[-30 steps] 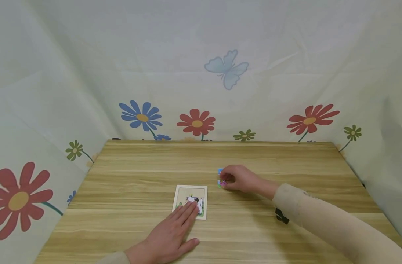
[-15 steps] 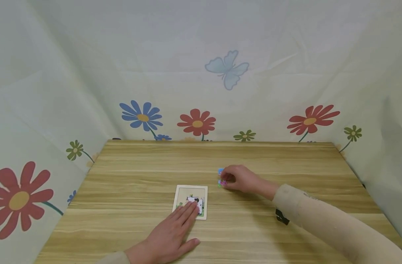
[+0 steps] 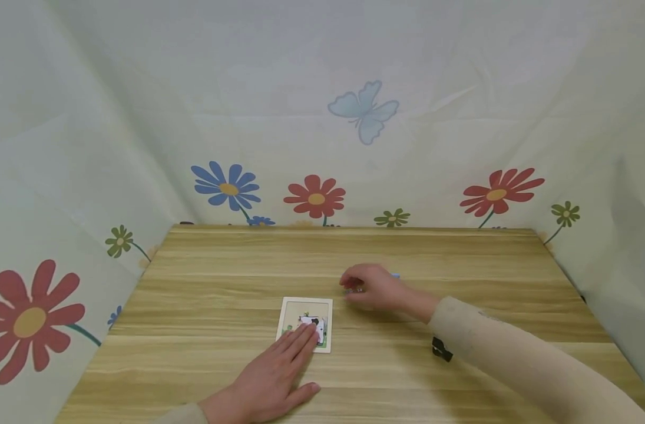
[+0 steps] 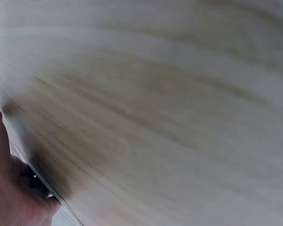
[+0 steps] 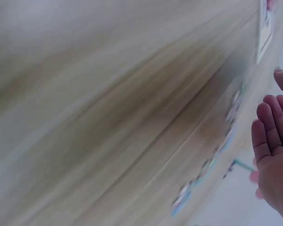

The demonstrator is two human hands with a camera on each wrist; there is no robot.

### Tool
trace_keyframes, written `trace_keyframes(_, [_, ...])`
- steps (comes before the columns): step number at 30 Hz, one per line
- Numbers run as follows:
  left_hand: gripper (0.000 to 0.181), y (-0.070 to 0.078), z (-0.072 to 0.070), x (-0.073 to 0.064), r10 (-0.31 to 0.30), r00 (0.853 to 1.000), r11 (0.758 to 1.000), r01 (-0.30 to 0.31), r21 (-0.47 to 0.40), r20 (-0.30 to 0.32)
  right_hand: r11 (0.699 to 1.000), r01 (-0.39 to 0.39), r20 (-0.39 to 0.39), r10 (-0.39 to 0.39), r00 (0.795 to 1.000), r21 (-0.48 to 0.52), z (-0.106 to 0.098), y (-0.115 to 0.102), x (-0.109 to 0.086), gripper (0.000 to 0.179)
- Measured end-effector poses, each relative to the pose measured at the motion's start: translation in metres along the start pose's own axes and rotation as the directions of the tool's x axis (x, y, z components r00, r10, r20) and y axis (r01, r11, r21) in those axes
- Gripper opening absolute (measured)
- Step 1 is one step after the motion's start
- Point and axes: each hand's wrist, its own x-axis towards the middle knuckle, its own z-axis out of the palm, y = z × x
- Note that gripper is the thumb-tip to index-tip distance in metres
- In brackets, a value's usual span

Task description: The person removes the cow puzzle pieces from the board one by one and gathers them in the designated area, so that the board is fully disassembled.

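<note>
A white-bordered picture board (image 3: 307, 308) with a cow-like black-and-white figure lies on the table in the head view. My left hand (image 3: 273, 374) rests on its lower part with straight fingers, covering some of the picture. In the left wrist view, that hand (image 4: 19, 188) is at the board's edge. Beyond the board to the right, my right hand (image 3: 377, 287) hovers low with relaxed, bent fingers. Small colourful flat pieces (image 3: 353, 290) lie under it, mostly hidden. In the right wrist view, the right hand (image 5: 276, 141) has thumb and fingers apart, with several pieces (image 5: 233, 108) on the table beside it.
A wooden tabletop (image 3: 221, 265) carries everything. Behind and beside it hangs a pale cloth (image 3: 433, 141) with flowers and a butterfly. A black strap-like object (image 3: 441, 349) shows under the right sleeve (image 3: 492, 341). A blue bit (image 3: 395, 275) peeks out beyond the right wrist.
My right hand has shifted slightly left, away from the pieces it was over; a blue bit now shows on its right side. The left hand and the board have stayed put.
</note>
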Motion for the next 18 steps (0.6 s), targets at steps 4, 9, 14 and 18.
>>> trace_keyframes(4, [0.079,0.0,-0.003,0.001,-0.011,1.0,1.0,0.012,-0.024,0.026,0.998,0.022,0.04,-0.025,0.999,0.065,0.01,-0.013,0.011,0.024])
trace_keyframes(9, [0.078,0.0,-0.005,0.002,-0.015,0.999,0.999,0.016,-0.035,0.036,0.988,-0.033,0.136,0.012,0.991,0.15,0.019,-0.028,0.025,0.025])
trace_keyframes(14, [0.078,-0.001,-0.005,0.004,-0.019,0.999,0.999,0.021,-0.044,0.048,0.984,-0.069,0.239,0.028,0.971,0.163,0.027,-0.032,0.037,0.028])
trace_keyframes(18, [0.078,0.0,-0.006,0.005,-0.025,0.996,0.997,0.031,-0.077,0.08,0.987,-0.054,0.274,0.01,0.962,0.152,0.031,-0.03,0.043,0.028])
